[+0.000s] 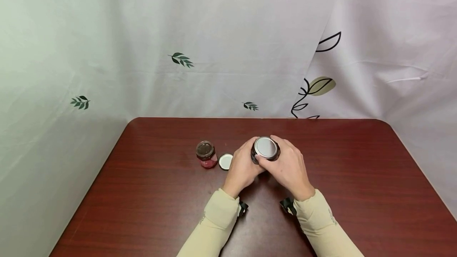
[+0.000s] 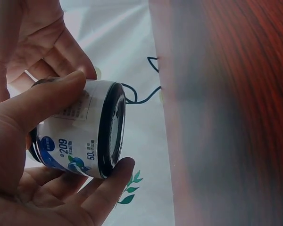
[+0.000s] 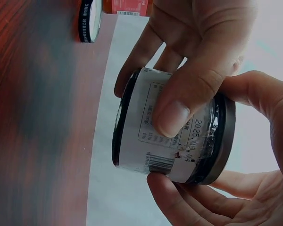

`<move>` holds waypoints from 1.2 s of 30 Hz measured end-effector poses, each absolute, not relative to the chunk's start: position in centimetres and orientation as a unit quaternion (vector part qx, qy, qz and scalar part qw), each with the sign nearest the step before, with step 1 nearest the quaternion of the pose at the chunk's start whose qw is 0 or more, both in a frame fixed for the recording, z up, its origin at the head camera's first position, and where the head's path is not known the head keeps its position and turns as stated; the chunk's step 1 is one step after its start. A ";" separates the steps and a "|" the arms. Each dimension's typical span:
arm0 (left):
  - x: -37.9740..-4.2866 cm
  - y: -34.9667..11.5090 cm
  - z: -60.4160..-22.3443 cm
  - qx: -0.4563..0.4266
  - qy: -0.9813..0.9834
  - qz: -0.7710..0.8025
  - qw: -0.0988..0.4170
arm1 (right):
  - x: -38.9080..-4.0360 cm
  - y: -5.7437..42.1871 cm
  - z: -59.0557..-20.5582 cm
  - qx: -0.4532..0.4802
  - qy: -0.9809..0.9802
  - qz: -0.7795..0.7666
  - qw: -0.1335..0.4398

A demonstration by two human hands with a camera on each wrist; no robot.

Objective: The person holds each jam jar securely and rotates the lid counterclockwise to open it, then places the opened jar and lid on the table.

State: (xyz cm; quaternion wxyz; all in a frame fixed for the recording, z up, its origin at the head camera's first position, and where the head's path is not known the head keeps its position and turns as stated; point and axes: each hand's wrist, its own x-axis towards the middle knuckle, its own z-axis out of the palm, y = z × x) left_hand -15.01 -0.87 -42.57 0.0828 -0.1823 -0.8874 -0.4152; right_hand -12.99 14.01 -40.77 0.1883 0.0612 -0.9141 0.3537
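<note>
Both hands hold a dark jar with a silver lid [image 1: 265,147], raised above the table. Its white label, printed with blue and small text, wraps round the jar [image 2: 66,134] in the left wrist view. My left hand [image 1: 243,166] grips the jar's body, its thumb across the label. Around the lid end curl the fingers and thumb of my right hand [image 1: 290,165]. To the left, a second jar [image 1: 208,155] with a pink-red label stands upright, its dark top apparently uncovered. Beside it lies a loose lid [image 1: 225,162], white inside facing up.
A dark red-brown wooden table [image 1: 143,193] lies under the hands. White curtains [image 1: 221,19] with leaf prints hang behind it and at both sides. A black strap [image 1: 287,206] shows at the right wrist.
</note>
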 end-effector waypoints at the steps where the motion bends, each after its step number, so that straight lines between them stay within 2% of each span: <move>1: -15.0 -0.9 -42.5 -0.181 -0.887 -0.415 0.084 | -13.0 14.0 -40.7 0.059 -0.914 0.356 0.187; 9: -14.9 -0.8 -42.5 -0.171 -0.889 -0.417 0.081 | -12.8 13.7 -40.5 0.048 -0.916 0.359 0.172; 36: -14.7 -0.6 -42.2 -0.150 -0.897 -0.405 0.093 | -11.9 12.8 -40.1 0.058 -0.906 0.356 0.221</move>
